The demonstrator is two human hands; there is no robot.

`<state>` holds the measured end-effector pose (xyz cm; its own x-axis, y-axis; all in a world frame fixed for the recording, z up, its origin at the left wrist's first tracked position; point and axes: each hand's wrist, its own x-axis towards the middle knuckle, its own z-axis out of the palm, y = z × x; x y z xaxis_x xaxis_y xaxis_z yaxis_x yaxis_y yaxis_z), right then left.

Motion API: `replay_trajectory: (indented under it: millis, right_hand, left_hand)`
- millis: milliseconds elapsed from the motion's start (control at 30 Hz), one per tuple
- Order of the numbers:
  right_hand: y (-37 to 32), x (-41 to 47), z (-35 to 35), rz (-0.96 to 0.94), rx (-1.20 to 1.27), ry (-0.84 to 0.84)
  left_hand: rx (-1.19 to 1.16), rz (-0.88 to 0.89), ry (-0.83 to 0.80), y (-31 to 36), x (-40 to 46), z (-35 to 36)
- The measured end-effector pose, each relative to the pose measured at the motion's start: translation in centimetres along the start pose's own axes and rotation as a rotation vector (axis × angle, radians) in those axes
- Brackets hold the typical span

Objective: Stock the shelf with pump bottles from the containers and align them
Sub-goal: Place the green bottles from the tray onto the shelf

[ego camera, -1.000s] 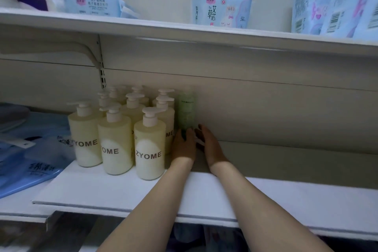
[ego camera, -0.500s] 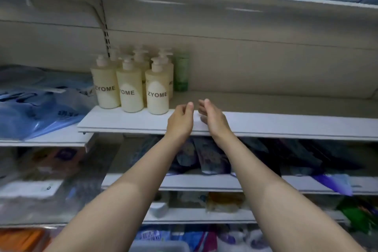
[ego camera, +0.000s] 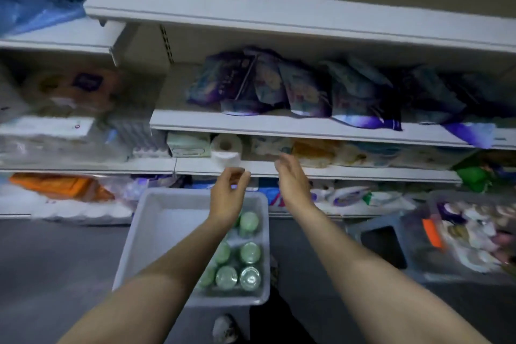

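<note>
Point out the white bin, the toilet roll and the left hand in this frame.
White bin (ego camera: 156, 234): head view, bare floor of its left half.
Toilet roll (ego camera: 226, 158): head view, front of the white roll on the low shelf.
Left hand (ego camera: 226, 198): head view, back of the hand.

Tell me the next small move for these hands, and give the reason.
Probably lower the left hand into the white bin and take one of the green bottles. Both hands are empty, the right hand as well, and they hover above the bin, where the bottles stand upright along its right side.
</note>
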<state>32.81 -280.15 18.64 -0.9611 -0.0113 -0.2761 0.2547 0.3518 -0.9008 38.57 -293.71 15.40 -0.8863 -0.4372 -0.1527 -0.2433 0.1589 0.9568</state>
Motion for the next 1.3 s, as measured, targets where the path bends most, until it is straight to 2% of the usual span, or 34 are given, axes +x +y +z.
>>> replay_trajectory:
  millis: [67, 167, 300, 433, 533, 800, 1000, 1167, 1300]
  right_hand:
    - [4.0, -0.6, 0.9, 0.256, -0.039, -0.097]
    - [8.8, -2.0, 1.5, 0.539, -0.019, -0.281]
    - [13.9, -3.4, 1.6, 0.732, 0.020, -0.289]
    - [17.0, -3.9, 2.5, 0.807, 0.084, -0.290]
    - [17.9, -3.8, 3.1, 0.812, 0.095, -0.277]
    - [18.3, -3.3, 4.1, 0.775, 0.049, -0.258]
    - [18.8, -3.4, 3.5, 0.820, 0.075, -0.336]
    - [18.4, -3.6, 3.0, 0.847, 0.030, -0.408]
    - [16.8, -4.3, 3.0, 0.802, 0.054, -0.412]
  left_hand:
    - [0.073, -0.096, -0.075, -3.9, -1.7, -0.1]
    - [0.182, -0.231, -0.195, -9.0, -3.9, 0.2]
    - [0.359, -0.310, -0.297, -13.2, -5.5, 0.8]
    - [0.685, -0.157, -0.382, -15.1, -5.2, 2.0]
    - [0.855, -0.167, -0.458, -16.0, -4.9, 2.5]
    - [1.052, -0.181, -0.524, -16.9, -5.0, 3.0]
    - [1.012, -0.195, -0.510, -17.4, -4.6, 2.9]
    - [0.714, -0.318, -0.461, -16.0, -2.8, 1.0]
    - [0.398, -0.334, -0.421, -12.6, -2.0, -0.5]
